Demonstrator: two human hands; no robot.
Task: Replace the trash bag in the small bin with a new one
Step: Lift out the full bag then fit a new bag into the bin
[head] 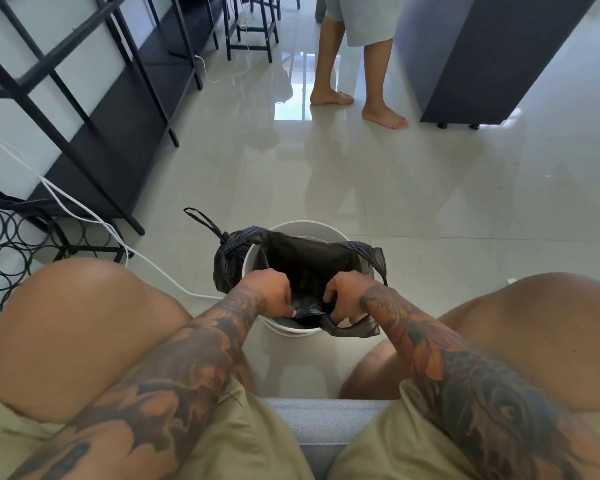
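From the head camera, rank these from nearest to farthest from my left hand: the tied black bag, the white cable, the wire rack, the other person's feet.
From the left hand:
1. Tied black bag, just beyond it, left of the white bin.
2. White cable, on the floor to the left.
3. Wire rack, far left.
4. Other person's feet, across the floor ahead.

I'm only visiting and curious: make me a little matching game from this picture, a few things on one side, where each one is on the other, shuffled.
Things:
1. bin
2. black bag
3. tied bag
4. white cable

Places:
A. lining the bin, its near edge gripped by the left hand and right hand
B. on the floor between the person's knees
C. trailing across the floor from the shelf side
D. against the bin's left side, loop handle sticking up

Pairs: 1-B, 2-A, 3-D, 4-C
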